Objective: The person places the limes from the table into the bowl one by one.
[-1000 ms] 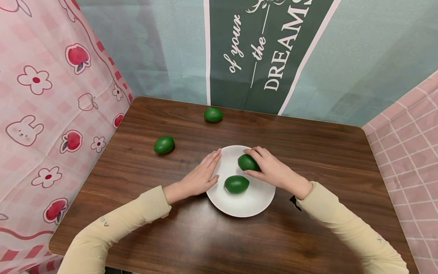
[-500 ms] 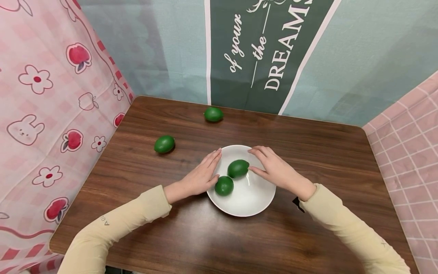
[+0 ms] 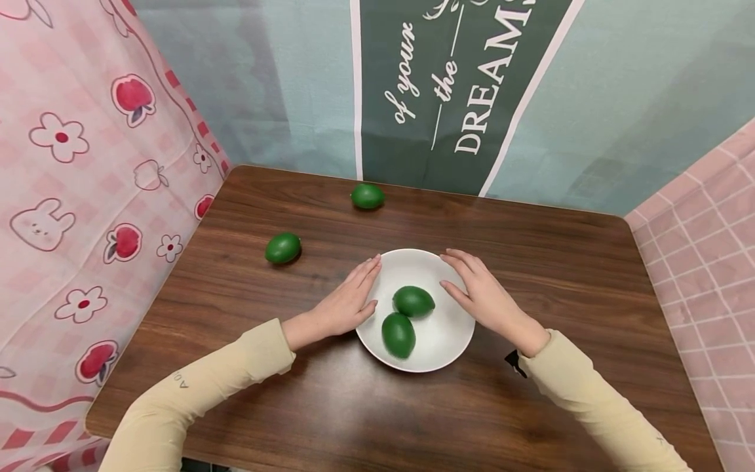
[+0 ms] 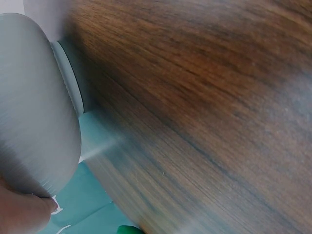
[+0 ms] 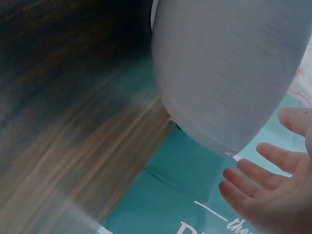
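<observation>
A white bowl (image 3: 445,341) stands on the wooden table with two green limes in it. One lime (image 3: 414,301) lies near its middle; the other lime (image 3: 398,334) touches it, closer to the front. My left hand (image 3: 345,305) rests against the bowl's left rim, fingers straight. Over the right rim is my right hand (image 3: 486,298), its fingers spread and holding nothing. The right wrist view shows that hand (image 5: 273,190) beside the bowl's outer wall (image 5: 224,68). In the left wrist view the bowl's side (image 4: 36,102) hides most of the left hand.
Two more limes lie on the table (image 3: 560,275): one lime (image 3: 283,248) at the left, one lime (image 3: 367,196) near the back edge. A lettered green cloth (image 3: 442,98) hangs behind. A pink curtain (image 3: 88,196) borders the left, pink tiles (image 3: 708,275) the right.
My right hand has let go of a lime in the bowl and drawn back to the right rim. Both limes have rolled inside the bowl. The left hand stays put.
</observation>
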Demonstrator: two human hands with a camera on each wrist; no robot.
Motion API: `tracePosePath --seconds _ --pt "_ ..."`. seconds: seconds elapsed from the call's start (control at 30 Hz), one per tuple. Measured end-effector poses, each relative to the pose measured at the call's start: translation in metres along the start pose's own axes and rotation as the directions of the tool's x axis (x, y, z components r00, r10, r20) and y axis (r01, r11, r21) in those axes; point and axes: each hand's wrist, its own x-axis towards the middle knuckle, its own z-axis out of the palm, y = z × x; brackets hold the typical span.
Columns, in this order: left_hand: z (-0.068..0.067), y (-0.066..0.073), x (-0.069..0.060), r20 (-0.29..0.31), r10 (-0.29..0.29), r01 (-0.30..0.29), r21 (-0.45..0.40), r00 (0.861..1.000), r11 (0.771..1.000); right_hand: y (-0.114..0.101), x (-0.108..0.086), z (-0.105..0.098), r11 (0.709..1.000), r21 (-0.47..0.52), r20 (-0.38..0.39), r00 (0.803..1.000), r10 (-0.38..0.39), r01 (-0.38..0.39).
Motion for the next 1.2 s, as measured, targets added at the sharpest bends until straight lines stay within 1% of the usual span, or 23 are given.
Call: tracePosePath --seconds 0.23,0.4,0.53,0.83,1.2 --pt "0.000 -0.001 -0.001 -0.002 0.001 -0.001 0.007 1.000 1.000 -0.001 -0.006 0.005 0.997 0.032 0.011 0.998 0.065 -0.066" --pt "0.000 -0.001 0.000 -0.002 0.004 -0.004 -0.003 1.000 1.000 0.000 -0.010 0.010 0.993 0.060 0.021 0.995 0.096 -0.097" --pt "0.000 -0.001 0.000 -0.007 0.008 -0.008 -0.004 1.000 1.000 0.000 -0.013 0.015 0.990 0.079 0.014 0.993 0.114 -0.115" --pt "0.001 -0.002 0.000 0.001 -0.007 0.007 -0.003 1.000 1.000 0.000 -0.017 0.025 0.987 0.105 -0.016 0.992 0.123 -0.120" --pt "0.000 -0.001 -0.001 -0.003 -0.003 0.003 -0.006 1.000 1.000 -0.002 -0.021 0.032 0.987 0.135 -0.065 0.994 0.091 -0.082"
